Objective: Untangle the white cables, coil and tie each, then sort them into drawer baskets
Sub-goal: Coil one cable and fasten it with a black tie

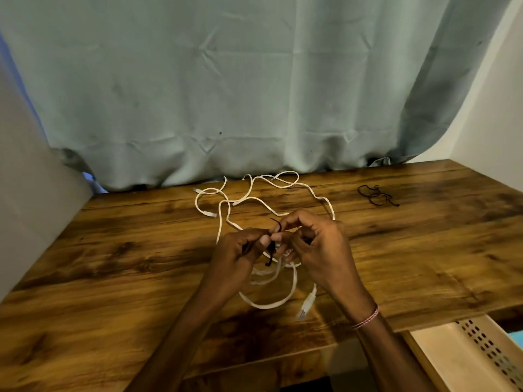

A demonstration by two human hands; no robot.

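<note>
Above the middle of the wooden table (119, 267), my left hand (240, 253) and my right hand (314, 244) meet, fingers curled. Together they pinch a black tie (272, 250) around a coiled white cable (271, 287), whose loops hang below the hands. That cable's plug (307, 304) dangles near the front edge. A loose white cable (254, 196) sprawls in tangled loops behind the hands, its plugs lying at the left end. How far the tie is wrapped is hidden by my fingers.
Spare black ties (375, 195) lie at the back right of the table. A pale perforated drawer basket (478, 355) shows below the table's right front edge. A grey-green curtain (226, 94) hangs along the back edge.
</note>
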